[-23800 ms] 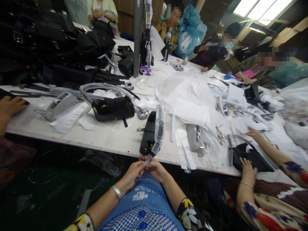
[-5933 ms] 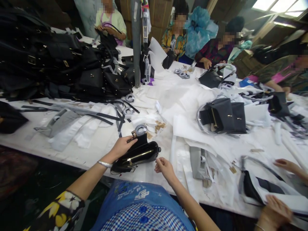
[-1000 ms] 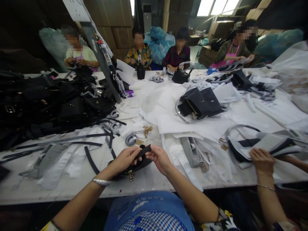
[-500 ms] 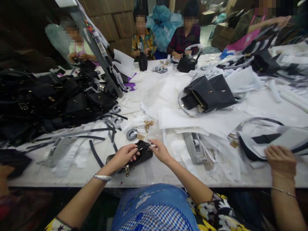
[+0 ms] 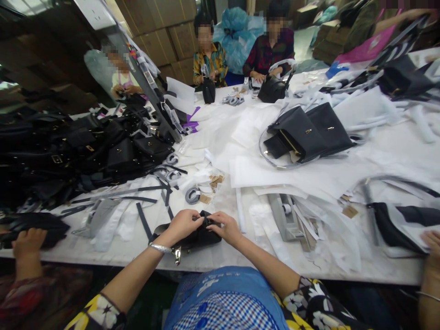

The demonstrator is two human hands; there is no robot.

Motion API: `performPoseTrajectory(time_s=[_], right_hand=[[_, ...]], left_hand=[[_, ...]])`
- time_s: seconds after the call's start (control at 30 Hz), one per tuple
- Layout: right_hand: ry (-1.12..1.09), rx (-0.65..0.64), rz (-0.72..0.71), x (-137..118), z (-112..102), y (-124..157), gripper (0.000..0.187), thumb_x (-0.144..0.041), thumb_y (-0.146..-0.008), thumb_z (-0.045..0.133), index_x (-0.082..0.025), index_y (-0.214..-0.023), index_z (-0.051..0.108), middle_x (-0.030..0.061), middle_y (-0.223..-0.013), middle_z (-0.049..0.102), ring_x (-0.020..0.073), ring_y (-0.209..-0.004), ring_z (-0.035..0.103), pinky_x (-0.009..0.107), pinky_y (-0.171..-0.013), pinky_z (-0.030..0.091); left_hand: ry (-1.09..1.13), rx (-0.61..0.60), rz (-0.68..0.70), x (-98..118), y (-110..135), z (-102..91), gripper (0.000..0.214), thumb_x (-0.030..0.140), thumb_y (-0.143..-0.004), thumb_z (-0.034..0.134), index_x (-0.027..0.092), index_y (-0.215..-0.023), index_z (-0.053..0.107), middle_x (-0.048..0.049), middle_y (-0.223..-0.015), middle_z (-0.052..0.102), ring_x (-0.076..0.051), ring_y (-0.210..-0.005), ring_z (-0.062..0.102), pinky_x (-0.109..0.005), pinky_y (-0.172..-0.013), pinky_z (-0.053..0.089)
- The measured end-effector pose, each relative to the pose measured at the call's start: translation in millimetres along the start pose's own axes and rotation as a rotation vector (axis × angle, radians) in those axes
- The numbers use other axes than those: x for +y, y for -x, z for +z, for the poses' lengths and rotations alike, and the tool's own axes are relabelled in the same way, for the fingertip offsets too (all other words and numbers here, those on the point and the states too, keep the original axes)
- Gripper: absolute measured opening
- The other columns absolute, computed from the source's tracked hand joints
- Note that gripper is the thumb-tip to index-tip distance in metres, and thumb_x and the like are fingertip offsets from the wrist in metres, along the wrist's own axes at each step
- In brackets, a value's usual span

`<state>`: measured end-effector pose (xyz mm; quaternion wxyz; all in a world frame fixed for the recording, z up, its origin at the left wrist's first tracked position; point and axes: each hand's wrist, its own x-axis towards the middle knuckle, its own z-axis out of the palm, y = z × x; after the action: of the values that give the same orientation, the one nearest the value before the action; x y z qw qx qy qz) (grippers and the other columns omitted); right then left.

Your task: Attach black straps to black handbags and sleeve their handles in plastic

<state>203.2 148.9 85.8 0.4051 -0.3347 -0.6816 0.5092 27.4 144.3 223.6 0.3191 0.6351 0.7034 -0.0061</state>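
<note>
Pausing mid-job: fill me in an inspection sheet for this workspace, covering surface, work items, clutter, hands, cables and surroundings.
Surface: long white table, largely covered.
Job's things: black leather-look handbag with a gold metal buckle, lying at the near edge.
Clutter: white paper sheets, narrow black strips, coiled grey strap, small brown card pieces; heaped black bags on the left.
Hands: left hand and right hand both at the handbag, fingertips close together; exact grip unclear.
Cables: nothing seen.
Surroundings: co-workers opposite and at both sides; brown cardboard boxes behind.
</note>
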Motion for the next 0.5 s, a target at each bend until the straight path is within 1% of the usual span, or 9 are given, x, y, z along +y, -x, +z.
performPoseTrajectory(time_s=[0.17, 0.27, 0.37, 0.5], right_hand=[[0.087, 0.052, -0.065, 0, 8, 13, 0.031, -0.034, -0.082, 0.073, -0.023, -0.11, 0.069, 0.0074, -0.101, 0.068, 0.0204, -0.095, 0.063, 0.031, -0.084, 0.051], [0.112, 0.055, -0.112, 1, 11, 14, 0.029, -0.032, -0.082, 0.072, -0.02, -0.108, 0.068, 0.0091, -0.101, 0.068, 0.0216, -0.095, 0.063, 0.033, -0.085, 0.051], [0.123, 0.053, -0.146, 0, 12, 12, 0.024, -0.028, -0.083, 0.071, -0.02, -0.105, 0.068, 0.0092, -0.099, 0.068, 0.022, -0.093, 0.062, 0.035, -0.083, 0.052], [0.107, 0.063, -0.174, -1, 11, 13, 0.02, -0.02, -0.085, 0.064, -0.021, -0.105, 0.066, 0.0085, -0.095, 0.067, 0.0225, -0.092, 0.061, 0.036, -0.082, 0.052]], left_hand=[[-0.173, -0.039, -0.005, 13, 3, 3.0, 0.029, 0.042, -0.081, 0.055, 0.019, -0.071, 0.07, -0.0045, -0.07, 0.071, -0.02, -0.068, 0.063, -0.025, -0.058, 0.035], [-0.285, -0.027, -0.023, 23, 5, 6.9, 0.025, 0.039, -0.081, 0.055, 0.019, -0.075, 0.071, -0.0074, -0.075, 0.072, -0.023, -0.073, 0.065, -0.027, -0.061, 0.038], [-0.375, -0.007, -0.037, 33, 6, 13.4, 0.022, 0.033, -0.081, 0.054, 0.019, -0.079, 0.07, -0.0104, -0.079, 0.072, -0.026, -0.079, 0.066, -0.03, -0.066, 0.042], [-0.424, 0.026, -0.069, 42, 9, 26.6, 0.025, 0.029, -0.086, 0.047, 0.018, -0.086, 0.069, -0.0121, -0.085, 0.072, -0.027, -0.084, 0.067, -0.033, -0.072, 0.045]])
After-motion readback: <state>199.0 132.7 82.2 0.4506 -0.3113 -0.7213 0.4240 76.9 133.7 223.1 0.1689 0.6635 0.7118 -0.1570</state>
